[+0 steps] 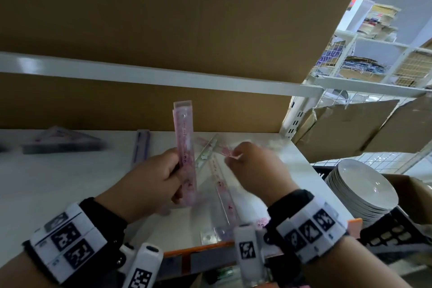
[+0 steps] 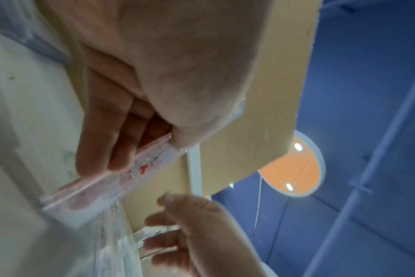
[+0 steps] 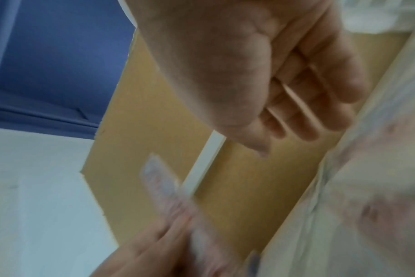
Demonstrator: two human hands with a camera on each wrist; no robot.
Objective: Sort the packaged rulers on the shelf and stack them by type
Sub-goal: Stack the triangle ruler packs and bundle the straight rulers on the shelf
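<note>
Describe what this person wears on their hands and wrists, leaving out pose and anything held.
Both hands are bare. The left wrist band and right wrist band are black straps carrying white blocks printed with black square marker patterns. White camera housings with similar markers project beneath each wrist.

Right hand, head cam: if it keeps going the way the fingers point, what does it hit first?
Probably the loose packaged rulers lying on the shelf just beyond the right hand. Its fingertips already look close to them; motion blur leaves depth unclear.

I am wearing black wrist straps [image 1: 102,215] with white blocks [image 1: 311,227] showing black square patterns, and small white cameras [image 1: 247,248] are sticking out.
</note>
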